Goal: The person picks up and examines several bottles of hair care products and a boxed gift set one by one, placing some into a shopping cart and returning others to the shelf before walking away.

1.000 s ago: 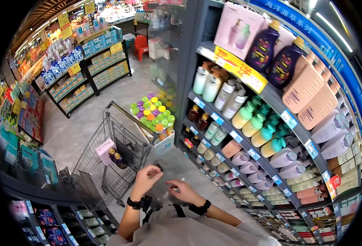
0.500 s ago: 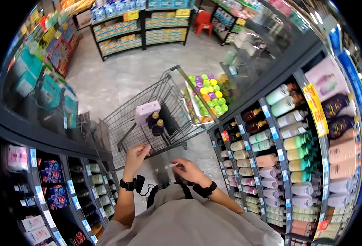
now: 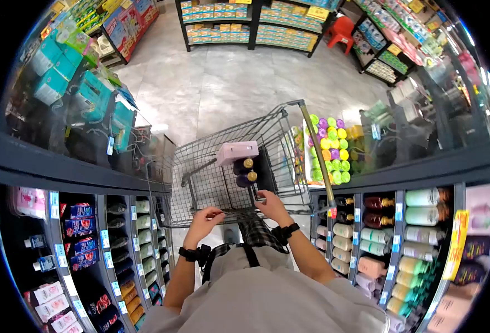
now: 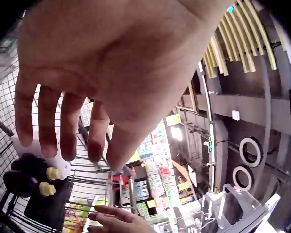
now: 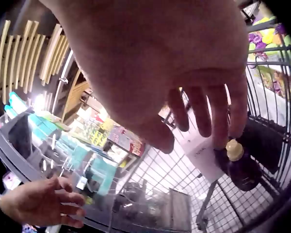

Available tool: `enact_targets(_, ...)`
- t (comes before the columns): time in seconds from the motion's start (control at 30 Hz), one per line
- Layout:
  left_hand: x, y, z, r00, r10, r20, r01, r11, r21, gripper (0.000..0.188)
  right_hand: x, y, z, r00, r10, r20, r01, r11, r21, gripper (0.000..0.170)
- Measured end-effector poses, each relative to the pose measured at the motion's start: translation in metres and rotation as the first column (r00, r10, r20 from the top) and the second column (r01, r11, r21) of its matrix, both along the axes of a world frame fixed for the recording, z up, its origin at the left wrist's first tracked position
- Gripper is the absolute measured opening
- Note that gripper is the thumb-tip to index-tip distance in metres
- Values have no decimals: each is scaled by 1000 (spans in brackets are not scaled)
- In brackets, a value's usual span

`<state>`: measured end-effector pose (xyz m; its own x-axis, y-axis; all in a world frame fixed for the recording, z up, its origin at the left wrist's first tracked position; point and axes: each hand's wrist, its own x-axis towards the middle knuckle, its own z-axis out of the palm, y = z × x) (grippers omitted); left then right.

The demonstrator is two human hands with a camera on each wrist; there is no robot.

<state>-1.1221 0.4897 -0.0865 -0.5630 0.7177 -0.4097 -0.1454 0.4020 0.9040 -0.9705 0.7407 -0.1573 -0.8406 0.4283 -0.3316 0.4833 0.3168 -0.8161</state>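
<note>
My left hand point(image 3: 205, 225) hovers at the near side of a wire shopping cart point(image 3: 319, 151), fingers loosely bent and nothing in them. Close by, my right hand point(image 3: 272, 206) hangs over the cart's near edge, also holding nothing. In both wrist views the fingers are relaxed and spread slightly apart. Inside the cart lie a pale pink box point(image 3: 237, 152) and two dark bottles with gold caps point(image 3: 247, 178). The left wrist view shows the same pink box point(image 4: 63, 162) beyond the fingertips. In the right wrist view one dark bottle point(image 5: 243, 172) appears just past the fingers.
Shelves of pump bottles point(image 3: 417, 236) stand on the right, shelves of packs point(image 3: 81, 219) on the left. A bin of colourful round-lidded containers point(image 3: 333, 147) sits beyond the cart handle. Farther off are a red stool point(image 3: 340, 32), boxed-goods racks point(image 3: 217, 25) and grey floor point(image 3: 222, 77).
The view has swung from the right shelf round to the cart, which now lies straight ahead. My right hand has moved forward to the cart's near edge; both hands stay without a hold.
</note>
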Motion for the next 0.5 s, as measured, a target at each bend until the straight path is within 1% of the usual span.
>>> enact_targets(0.03, -4, 13, -7, 1000, 9, 5, -9, 1000, -20, 22, -8, 10, -6, 997, 19, 77, -27, 994, 102, 49)
enact_targets(0.07, -5, 25, -14, 999, -3, -48, -1, 997, -72, 25, -17, 22, -14, 976, 52, 212, -73, 993, 93, 55)
enact_targets(0.1, -7, 37, -24, 995, -19, -98, 7, 992, -124, 28, -23, 33, -31, 979, 58, 198, -71, 996, 57, 56)
enact_targets(0.13, -12, 50, -36, 996, -61, -63, 50, 985, -165, 38, -31, 40, -42, 972, 38, 234, -55, 996, 64, 57)
enact_targets(0.17, -14, 63, -49, 997, -58, -49, 47, 981, -189, 38, -37, 46, -53, 963, 18, 270, -39, 997, 74, 58)
enact_targets(0.2, -14, 76, -62, 998, -57, -34, 47, 967, -249, 43, -45, 55, -62, 939, 53, 340, -74, 996, 49, 62)
enact_targets(0.23, -14, 88, -77, 998, -58, -16, 51, 950, -309, 48, -49, 59, -74, 933, 61, 355, -75, 997, 23, 62)
enact_targets(0.27, -16, 99, -93, 998, -59, 3, 57, 942, -330, 48, -54, 62, -86, 929, 45, 366, -76, 995, 72, 64)
enact_targets(0.3, -18, 110, -109, 994, -110, -18, 95, 927, -363, 50, -56, 65, -97, 924, 30, 380, -81, 990, 119, 67)
enact_targets(0.33, -18, 120, -121, 987, -159, -37, 132, 909, -395, 52, -62, 69, -104, 911, 73, 406, -115, 990, 80, 71)
enact_targets(0.37, -20, 132, -132, 987, -157, -21, 135, 904, -407, 52, -69, 74, -111, 905, 82, 418, -119, 991, 63, 71)
enact_targets(0.43, -21, 154, -151, 986, -159, -43, 118, 867, -484, 52, -78, 77, -123, 896, 108, 431, -138, 990, 40, 70)
enact_targets(0.47, -25, 162, -160, 987, -163, 2, 142, 854, -501, 53, -81, 77, -130, 914, 106, 391, -131, 991, 39, 69)
enact_targets(0.5, -26, 169, -169, 986, -163, 23, 152, 846, -512, 53, -83, 77, -137, 907, 112, 407, -131, 991, 21, 69)
